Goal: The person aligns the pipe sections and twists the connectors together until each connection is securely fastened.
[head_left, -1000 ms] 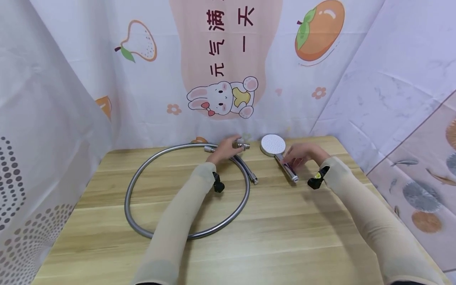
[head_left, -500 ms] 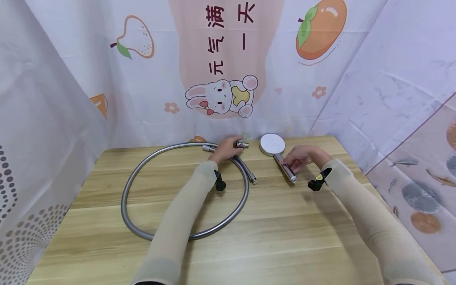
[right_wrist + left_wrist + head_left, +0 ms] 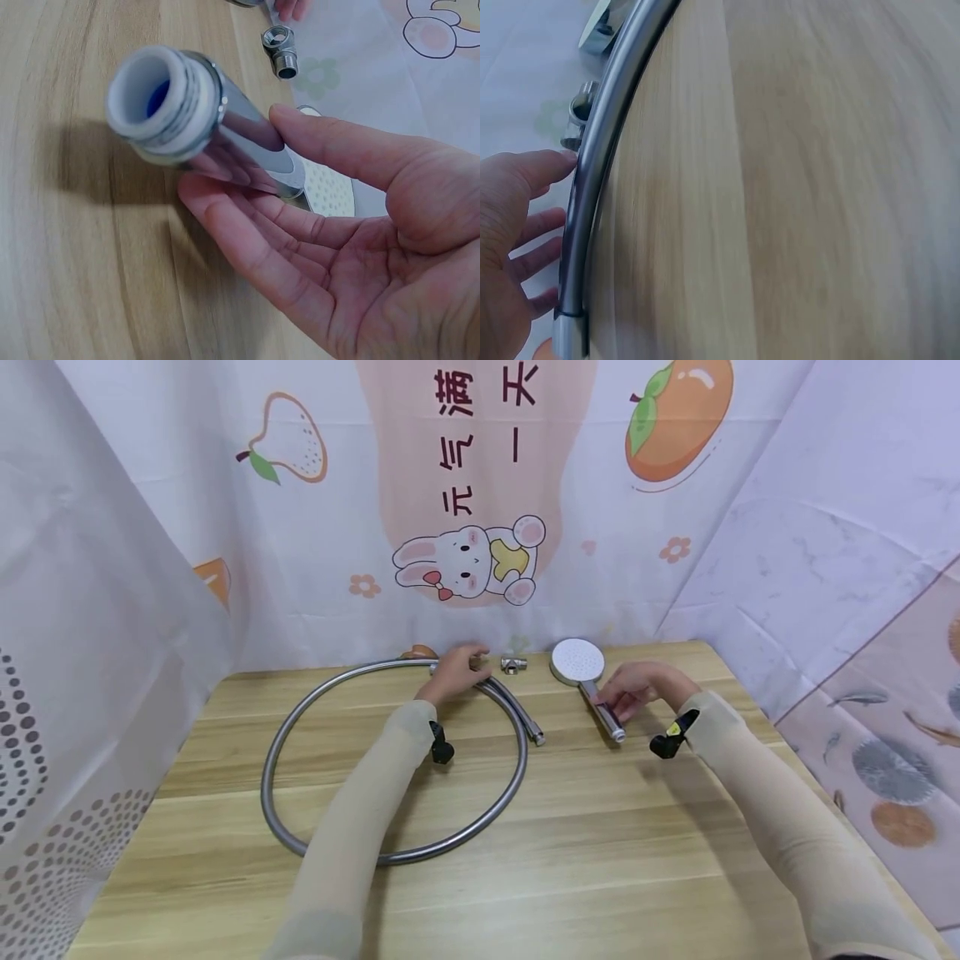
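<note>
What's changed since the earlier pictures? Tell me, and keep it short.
The left hand has let go of the metal fitting and moved leftward over the hose. The fitting stayed put; the right hand still grips the shower head.

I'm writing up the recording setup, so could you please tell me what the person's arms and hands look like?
The left hand and right hand are bare. Cream sleeves reach both wrists, each bearing a small black device; the right one shows a yellow patch.
</note>
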`<state>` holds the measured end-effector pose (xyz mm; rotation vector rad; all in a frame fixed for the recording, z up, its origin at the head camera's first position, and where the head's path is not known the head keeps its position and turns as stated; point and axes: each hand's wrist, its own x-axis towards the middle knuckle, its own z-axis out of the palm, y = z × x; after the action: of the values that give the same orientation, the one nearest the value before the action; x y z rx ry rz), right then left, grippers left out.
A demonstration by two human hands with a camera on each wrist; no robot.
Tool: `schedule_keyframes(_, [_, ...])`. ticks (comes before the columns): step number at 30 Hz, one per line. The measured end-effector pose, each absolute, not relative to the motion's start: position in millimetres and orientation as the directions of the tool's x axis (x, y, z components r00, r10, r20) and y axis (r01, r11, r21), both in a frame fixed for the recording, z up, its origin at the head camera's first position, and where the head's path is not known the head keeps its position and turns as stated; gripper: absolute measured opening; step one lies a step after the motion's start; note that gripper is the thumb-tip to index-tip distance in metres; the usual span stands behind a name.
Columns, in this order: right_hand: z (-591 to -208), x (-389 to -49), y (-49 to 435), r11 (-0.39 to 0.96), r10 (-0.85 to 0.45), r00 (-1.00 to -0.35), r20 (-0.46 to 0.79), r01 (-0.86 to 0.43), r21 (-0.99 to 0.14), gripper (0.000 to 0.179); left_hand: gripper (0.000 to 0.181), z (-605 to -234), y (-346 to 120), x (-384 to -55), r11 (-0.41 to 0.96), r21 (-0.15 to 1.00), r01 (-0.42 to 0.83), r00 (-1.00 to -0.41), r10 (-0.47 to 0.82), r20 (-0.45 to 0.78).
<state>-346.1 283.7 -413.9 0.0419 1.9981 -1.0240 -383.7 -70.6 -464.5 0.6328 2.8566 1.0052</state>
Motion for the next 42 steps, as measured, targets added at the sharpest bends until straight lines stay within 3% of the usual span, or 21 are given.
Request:
schedule_keyframes(14, [-419.8,-345.5,283.0,0.659,-0.327,-0.610,-0.722,0.400,-0.637,0.017,0.018,-457.9,-54.4,-378.4,0.756,0.426,0.496,-0.846,0.531,0.042])
schedule_keyframes(22, [-418.6,-345.6,282.1,0.678,-0.326,-0.614,-0.719,0.378,-0.631,0.020,0.024,-450.8,-45.1,-374.1,0.703,0.483,0.522,-0.804,0.595,0.003])
schedule_keyframes(30, [-417.4,-347.2,277.9,0.683,-0.312,-0.614,-0.724,0.385,-0.621,0.021,0.032,-446.7,-25.1,-364.2,0.664,0.443,0.603,-0.726,0.686,-0.040])
schedule_keyframes(38, [-417.2,-347.0,270.5,0.661,-0.271,-0.619,-0.737,0.436,-0.610,0.019,0.027,-447.0,-7.9,-351.7,0.604,0.518,0.606,-0.655,0.748,-0.105])
schedule_keyframes(42, [-417.3,-346.3,267.3,0.634,-0.269,-0.622,-0.735,0.460,-0.622,0.018,0.024,-451.2,-4.2,-348.3,0.592,0.486,0.642,-0.640,0.764,-0.085])
